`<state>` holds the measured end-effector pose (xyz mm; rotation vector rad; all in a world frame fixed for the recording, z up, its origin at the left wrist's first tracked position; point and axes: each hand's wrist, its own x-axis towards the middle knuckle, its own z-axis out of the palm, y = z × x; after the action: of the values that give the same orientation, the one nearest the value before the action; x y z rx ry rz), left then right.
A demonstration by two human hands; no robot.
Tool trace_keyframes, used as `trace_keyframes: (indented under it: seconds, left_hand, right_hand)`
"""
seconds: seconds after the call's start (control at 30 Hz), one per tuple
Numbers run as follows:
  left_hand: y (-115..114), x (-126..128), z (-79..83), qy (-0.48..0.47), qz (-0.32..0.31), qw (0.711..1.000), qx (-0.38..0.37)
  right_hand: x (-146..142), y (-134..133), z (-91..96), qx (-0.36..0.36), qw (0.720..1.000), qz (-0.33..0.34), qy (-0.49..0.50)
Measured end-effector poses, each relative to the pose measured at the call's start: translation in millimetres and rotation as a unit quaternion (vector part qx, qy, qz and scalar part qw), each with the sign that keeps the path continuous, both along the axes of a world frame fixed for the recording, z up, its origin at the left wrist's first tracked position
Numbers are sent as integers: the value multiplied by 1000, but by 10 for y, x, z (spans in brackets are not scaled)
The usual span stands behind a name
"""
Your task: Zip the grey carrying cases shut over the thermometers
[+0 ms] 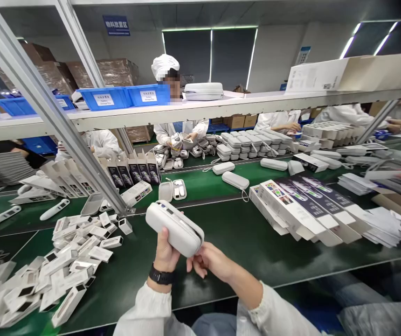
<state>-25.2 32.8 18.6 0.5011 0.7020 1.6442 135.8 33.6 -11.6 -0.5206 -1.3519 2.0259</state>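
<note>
A pale grey zip-up carrying case (176, 228) is held tilted above the green work surface. My left hand (165, 249), with a black watch on its wrist, is closed around the case from below, thumb on its near side. The lid is slightly parted along the seam. My right hand (212, 261) pinches at the case's lower right end, where a zipper pull may be; my fingers hide it. Beyond the case, an opened case (165, 191) lies on the belt with white items inside. Two closed cases, one a wrist-strapped case (235, 180), lie farther right.
Small white boxes (78, 261) are heaped at left. Printed cartons (298, 205) lie at right beside white leaflets (382, 226). A slanting metal post (92, 163) and an overhead shelf (186, 112) frame the bench. Across it, a co-worker (165, 128) handles cases; other workers' hands show at right.
</note>
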Motion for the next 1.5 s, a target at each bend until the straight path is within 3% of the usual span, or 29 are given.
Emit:
trace_keyframes:
  seconds: [0.17, 0.33, 0.47, 0.67, 0.9, 0.97, 1.07, 1.17, 1.3, 1.43, 1.5]
  left_hand:
    - [-81, 32, -35, -40, -21, 999, -26]
    - [-108, 86, -70, -42, -6, 999, -34]
    - [-44, 69, -97, -28, 41, 998, -33]
    - [-61, -146, -167, 83, 114, 990, -13]
    - [-174, -133, -341, 243, 148, 957, -50]
    - [-159, -77, -341, 226, 167, 958, -48]
    - [-114, 38, -290, 113, 180, 977, -31]
    - [-82, 123, -212, 28, 153, 988, -12]
    - [-72, 81, -162, 25, 82, 996, 25]
    - [-73, -43, -206, 81, 40, 996, 18]
    - [-87, -53, -254, 154, 10, 988, 21]
  right_hand:
    - [-188, -133, -85, -58, 990, -25, 125]
    - [-305, -123, -215, -35, 993, -39, 108]
    - [-331, -143, -265, -85, 988, -77, 102]
    - [66, -88, 73, -191, 972, -57, 124]
    - [431, 194, 314, -211, 975, -72, -21]
    - [417, 210, 331, -200, 978, -67, -10]
    - [301, 124, 291, -155, 984, -75, 46]
    - [153, -24, 168, -171, 980, -78, 60]
    - [140, -69, 92, -198, 974, -91, 69]
    - [285, 99, 248, -157, 983, -98, 0]
    - [325, 195, 367, -149, 984, -80, -58]
